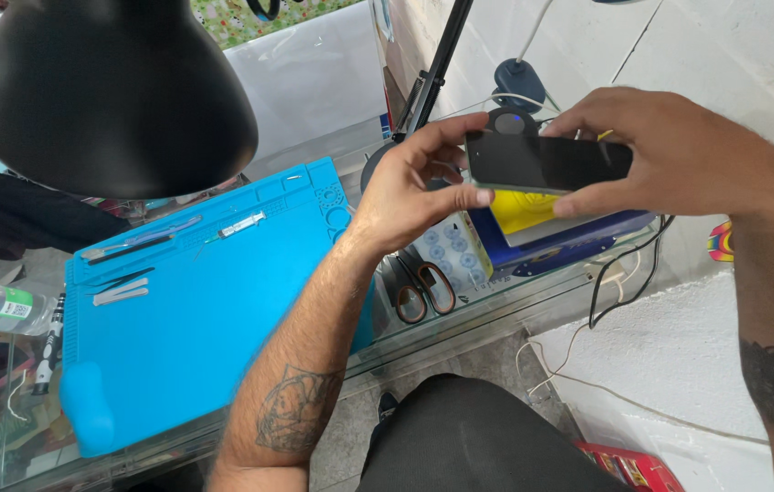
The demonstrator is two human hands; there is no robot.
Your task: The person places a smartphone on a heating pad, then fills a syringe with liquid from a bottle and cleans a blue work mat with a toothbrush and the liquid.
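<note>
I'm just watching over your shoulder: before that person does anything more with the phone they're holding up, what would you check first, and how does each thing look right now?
1. Phone held at both ends: ok; left hand at its left end, right hand at its right.
2. Phone over the bench, not the floor: ok; it is above the glass worktop.
3. Screen undamaged: cannot tell; it is dark and partly covered.
4. Blue work mat has bare space: ok; tweezers and small tools lie only along its far edge.
5. Scissors away from the hands: ok; they lie flat below.
6. Black lamp lit: cannot tell.
</note>
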